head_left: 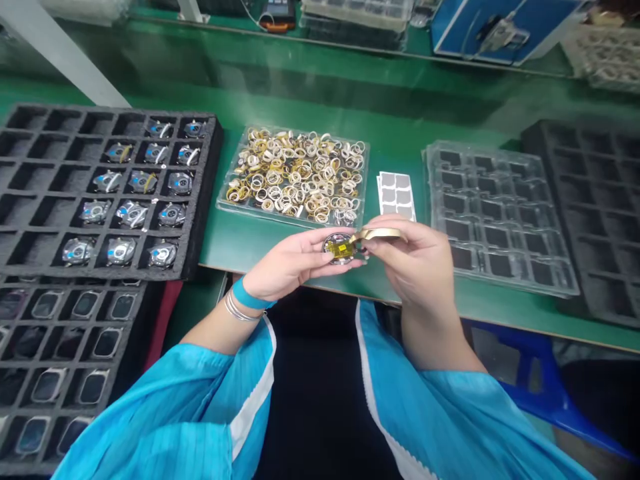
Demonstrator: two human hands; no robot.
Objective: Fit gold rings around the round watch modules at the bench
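My left hand [295, 261] pinches a small round watch body [340, 248] with a yellow part showing inside it. My right hand [415, 261] grips a gold-coloured tool [379, 234] whose tip rests at the edge of the round body. Both hands are held close together above the near edge of the green table [400, 113]. Just behind them sits a clear tray of gold and white rings [295, 175].
A black foam tray [30, 173] at left holds several round watch bodies. Another black tray [55, 360] with rectangular parts lies below it. A small sheet of grey pads [396, 195], an empty clear blister tray [495, 213] and a black tray [595, 200] lie at right. A blue case [500, 27] stands at the back.
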